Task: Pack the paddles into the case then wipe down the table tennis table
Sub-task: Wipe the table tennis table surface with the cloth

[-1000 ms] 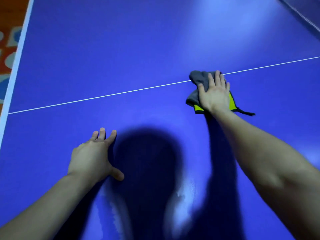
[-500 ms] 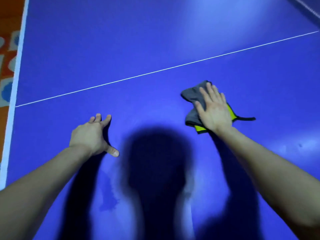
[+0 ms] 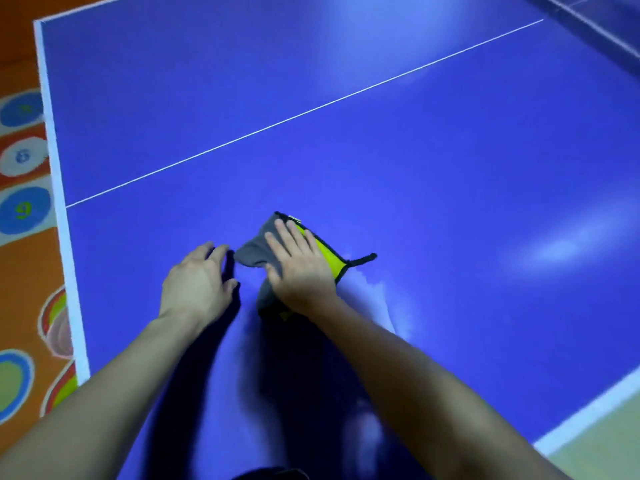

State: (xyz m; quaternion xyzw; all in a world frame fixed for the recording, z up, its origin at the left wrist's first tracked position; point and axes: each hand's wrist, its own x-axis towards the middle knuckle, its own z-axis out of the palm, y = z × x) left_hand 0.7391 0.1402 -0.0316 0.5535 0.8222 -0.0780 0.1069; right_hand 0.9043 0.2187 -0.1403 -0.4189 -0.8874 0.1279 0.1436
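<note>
Two hands are down on the blue counter, and neither one is gripping anything. Your right hand lies palm-down on the cloth, fingers straight and close together, pointing toward 11 o'clock. It is pressing rather than pinching. The cloth sits just below the middle of the view, grey on the side toward 9 o'clock and bright yellow-green with dark trim on the side toward 3 o'clock. A short dark loop sticks out flat on the counter at the cloth's 3 o'clock.

Your left hand is at the cloth's 9 o'clock, also palm-down with the fingers relaxed and lightly spread, resting on bare counter. Its fingertips come right up beside the grey corner — whether they touch it, you can't tell from here.

A pale damp streak shows on the surface at about 4 o'clock from the right hand, close to the forearm. Dark shadow from your arms pools toward 6 o'clock.

The thin white centre line runs from 9 o'clock up toward 1 o'clock, well beyond both hands. The white border marks the counter's edge along 9 o'clock, and shows again at 4 o'clock. The net just clips the view at 1 o'clock, blurred. Off the counter at 9 o'clock lies an orange play mat with coloured numbered circles — the floor beyond the edge at 5 o'clock looks pale green.
</note>
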